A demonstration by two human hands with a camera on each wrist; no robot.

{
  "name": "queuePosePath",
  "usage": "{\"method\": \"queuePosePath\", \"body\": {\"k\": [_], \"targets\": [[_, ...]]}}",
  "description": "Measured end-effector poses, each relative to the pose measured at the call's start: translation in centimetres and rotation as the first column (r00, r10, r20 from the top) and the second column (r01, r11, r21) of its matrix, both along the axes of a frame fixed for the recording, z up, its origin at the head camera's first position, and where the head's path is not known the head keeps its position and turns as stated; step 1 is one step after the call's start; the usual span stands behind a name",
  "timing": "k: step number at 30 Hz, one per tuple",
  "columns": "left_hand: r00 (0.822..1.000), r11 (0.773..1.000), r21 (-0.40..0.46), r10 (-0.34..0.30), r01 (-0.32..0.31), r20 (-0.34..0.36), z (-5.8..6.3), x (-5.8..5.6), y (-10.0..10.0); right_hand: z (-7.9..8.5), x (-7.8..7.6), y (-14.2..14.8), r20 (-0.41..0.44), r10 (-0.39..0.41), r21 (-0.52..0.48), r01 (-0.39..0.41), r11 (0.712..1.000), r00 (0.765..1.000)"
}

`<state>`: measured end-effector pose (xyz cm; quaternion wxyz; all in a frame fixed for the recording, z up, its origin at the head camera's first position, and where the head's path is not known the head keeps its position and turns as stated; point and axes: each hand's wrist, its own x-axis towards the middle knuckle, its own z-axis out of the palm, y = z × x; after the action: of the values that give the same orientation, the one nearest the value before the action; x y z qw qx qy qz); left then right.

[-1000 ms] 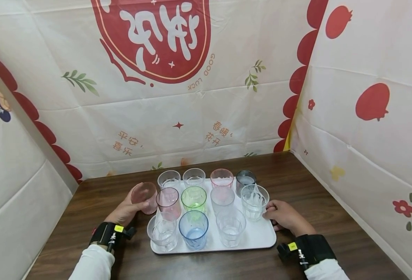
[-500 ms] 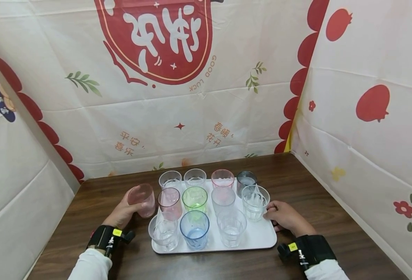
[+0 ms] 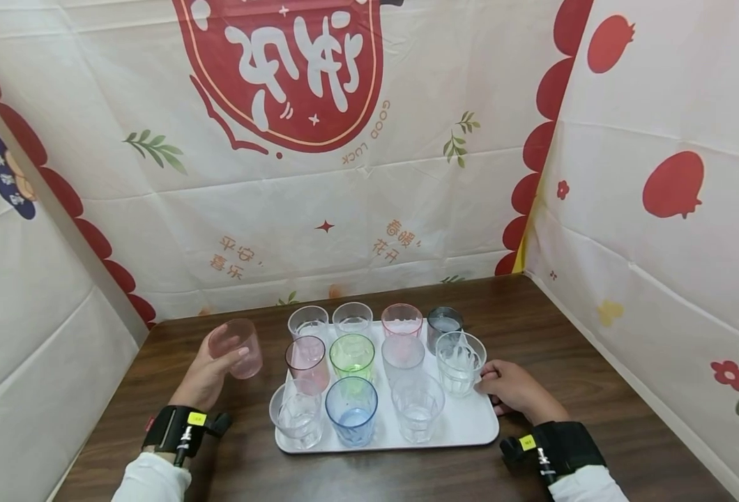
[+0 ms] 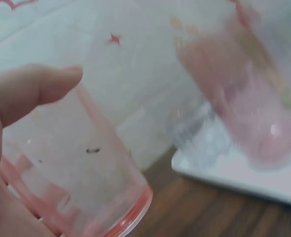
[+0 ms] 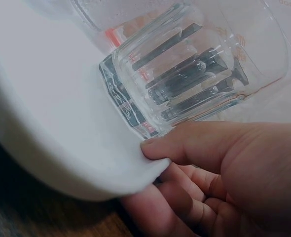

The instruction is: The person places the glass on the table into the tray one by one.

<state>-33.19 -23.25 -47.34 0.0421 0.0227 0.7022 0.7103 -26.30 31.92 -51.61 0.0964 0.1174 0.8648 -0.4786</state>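
My left hand [image 3: 203, 369] grips a clear pink drinking glass [image 3: 248, 354] left of the white tray [image 3: 473, 422]. In the left wrist view the thumb lies along the pink glass [image 4: 101, 168], with the fingers round its far side. Across the table, my right hand [image 3: 516, 392] pinches the tray's right edge, thumb on top and fingers below, as the right wrist view shows at the tray rim [image 5: 111, 187]. A clear ribbed glass [image 5: 180, 79] stands on the tray right beside that thumb.
Several more glasses crowd the tray, among them a blue glass [image 3: 351, 415], a green glass [image 3: 353, 359], a purple-rimmed glass [image 3: 307, 362] and a dark grey glass [image 3: 445, 328]. Printed cloth [image 3: 319, 188] hangs behind the brown wooden table [image 3: 407, 477].
My left hand has moved left with the pink glass, widening the gap to the tray. The right hand keeps its hold on the tray edge.
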Motion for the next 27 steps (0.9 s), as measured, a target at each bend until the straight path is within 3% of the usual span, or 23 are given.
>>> {"method": "queuePosePath", "body": {"k": [6,13,19,27], "targets": [[0.999,0.997,0.068,0.041,-0.042,0.011,2.2,0.5,1.4,-0.2,0.0,0.1,0.002,0.002,-0.007,-0.002,1.000,1.000],[0.999,0.992,0.121,0.021,-0.018,-0.027,4.2,1.0,3.9,0.0,0.0,0.2,0.010,0.000,-0.005,0.000,1.000,1.000],[0.996,0.990,0.139,-0.024,0.035,-0.082,5.3,1.7,6.7,0.0,0.0,0.2,0.006,-0.002,-0.008,0.002,1.000,1.000],[0.979,0.975,0.138,-0.153,0.171,-0.136,6.6,3.1,10.5,0.1,0.1,0.1,0.002,-0.001,-0.009,0.001,1.000,1.000]]}}
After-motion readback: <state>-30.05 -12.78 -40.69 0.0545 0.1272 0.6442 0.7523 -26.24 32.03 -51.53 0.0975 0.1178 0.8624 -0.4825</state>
